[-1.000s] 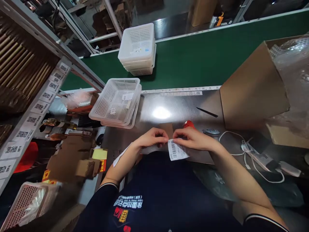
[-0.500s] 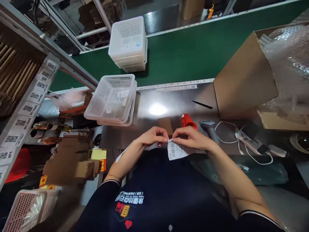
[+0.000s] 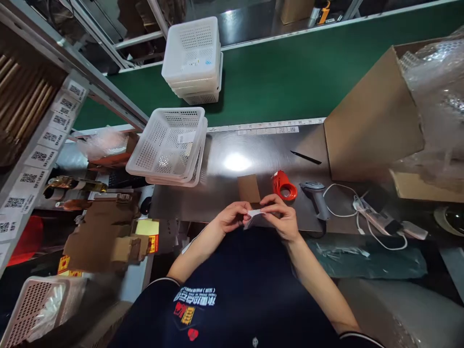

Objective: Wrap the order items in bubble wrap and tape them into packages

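Left hand (image 3: 234,217), right hand (image 3: 282,217) — each grip pinching a white slip (image 3: 255,213) (partly hidden), cardboard (image 3: 248,188) just beyond

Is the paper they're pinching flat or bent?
Seems bent: the paper shows a bright strip between left hand and right hand; a greyer part slants below. Any crease? Cannot tell.

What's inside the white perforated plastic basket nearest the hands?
A white paper slip with print lies in the basket, beside a small pale item too unclear to identify. Another white perforated plastic basket sits beneath; its inside is mostly hidden.
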Action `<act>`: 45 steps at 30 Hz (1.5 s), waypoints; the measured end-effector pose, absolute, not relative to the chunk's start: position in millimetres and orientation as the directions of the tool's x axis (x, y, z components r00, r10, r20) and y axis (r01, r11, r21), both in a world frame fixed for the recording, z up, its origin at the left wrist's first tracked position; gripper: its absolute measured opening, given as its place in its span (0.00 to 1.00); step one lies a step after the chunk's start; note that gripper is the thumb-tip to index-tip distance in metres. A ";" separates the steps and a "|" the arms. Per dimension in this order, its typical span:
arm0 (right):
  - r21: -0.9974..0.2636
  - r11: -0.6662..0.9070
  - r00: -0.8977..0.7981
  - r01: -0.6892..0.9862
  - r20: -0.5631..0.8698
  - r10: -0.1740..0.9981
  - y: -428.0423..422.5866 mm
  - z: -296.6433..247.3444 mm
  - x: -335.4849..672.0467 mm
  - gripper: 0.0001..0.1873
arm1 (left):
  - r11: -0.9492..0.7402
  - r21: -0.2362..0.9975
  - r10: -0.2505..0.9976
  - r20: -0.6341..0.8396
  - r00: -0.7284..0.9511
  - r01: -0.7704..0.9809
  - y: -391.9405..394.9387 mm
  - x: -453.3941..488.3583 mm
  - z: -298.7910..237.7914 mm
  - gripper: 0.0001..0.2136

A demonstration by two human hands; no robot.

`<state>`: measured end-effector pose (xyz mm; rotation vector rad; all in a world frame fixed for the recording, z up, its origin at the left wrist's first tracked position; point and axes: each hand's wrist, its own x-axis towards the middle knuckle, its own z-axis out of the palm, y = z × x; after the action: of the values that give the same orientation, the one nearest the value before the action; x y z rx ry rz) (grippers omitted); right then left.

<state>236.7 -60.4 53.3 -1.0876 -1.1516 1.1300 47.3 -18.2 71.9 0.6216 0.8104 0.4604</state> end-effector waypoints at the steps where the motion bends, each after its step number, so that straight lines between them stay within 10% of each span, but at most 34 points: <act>1: -0.985 0.099 0.125 -0.138 0.082 0.989 -62.2 47.2 239.2 0.21 | 0.714 0.673 0.637 -0.509 0.579 -0.193 -21.9 43.7 68.7 0.11; 7: -0.804 0.119 0.477 -0.582 -0.219 0.851 -57.5 12.2 274.5 0.15 | 0.443 0.723 0.894 -0.401 0.200 -0.530 -38.0 13.4 62.8 0.17; 12: -0.796 -0.081 0.455 -0.600 -0.422 0.784 -21.1 -0.3 285.8 0.24 | 0.148 0.824 0.945 -0.281 -0.167 -0.547 -34.6 -20.0 63.7 0.22; 21: -0.831 -0.314 0.160 -0.459 -0.425 0.891 46.6 8.1 257.7 0.30 | 0.442 0.889 0.887 -0.452 0.088 0.117 -17.9 20.9 24.1 0.21; 45: -0.979 -0.125 0.239 0.161 -0.084 0.967 78.6 -90.6 232.8 0.15 | 0.481 0.720 0.858 -0.504 -0.100 0.500 -4.5 47.1 -46.5 0.08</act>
<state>232.8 78.6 -90.6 -1.5177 -1.1045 1.0200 47.1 -4.5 -46.5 1.1574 1.7533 0.4598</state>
